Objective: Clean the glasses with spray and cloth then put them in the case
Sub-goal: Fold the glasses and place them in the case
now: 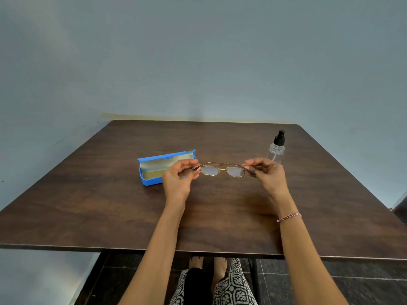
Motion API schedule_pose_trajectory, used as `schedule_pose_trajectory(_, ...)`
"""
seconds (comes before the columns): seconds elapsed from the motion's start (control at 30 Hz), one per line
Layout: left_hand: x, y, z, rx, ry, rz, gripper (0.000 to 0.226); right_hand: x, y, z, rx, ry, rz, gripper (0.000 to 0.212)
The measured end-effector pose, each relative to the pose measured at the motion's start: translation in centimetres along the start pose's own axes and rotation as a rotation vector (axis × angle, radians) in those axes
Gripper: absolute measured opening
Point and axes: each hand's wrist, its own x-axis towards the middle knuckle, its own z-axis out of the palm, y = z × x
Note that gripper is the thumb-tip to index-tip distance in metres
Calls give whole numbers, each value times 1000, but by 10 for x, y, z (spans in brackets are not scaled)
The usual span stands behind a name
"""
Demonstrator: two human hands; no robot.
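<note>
The glasses (222,170) (thin gold frame, oval lenses) are pinched at both ends by left hand (178,179) and right hand (267,172).

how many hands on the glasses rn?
2. The left hand pinches the left end of the glasses, in front of the open blue case; the right hand pinches the right end, near the spray bottle.

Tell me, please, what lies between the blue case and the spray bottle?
In the head view, the glasses, held by left hand and right hand.
</note>
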Motion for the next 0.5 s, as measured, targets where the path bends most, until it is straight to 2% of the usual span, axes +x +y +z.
schedule_pose_trajectory(0.17,-1,1,-28,48,87,-6,21,1,0,31,37,-58,83,19)
schedule_pose_trajectory(0.3,4,5,-49,-14,176,-6,18,6,1,60,106,-91,103,28)
schedule_pose_trajectory(0.5,14,15,-75,-70,281,-136,11,9,4,90,30,-178,78,26)
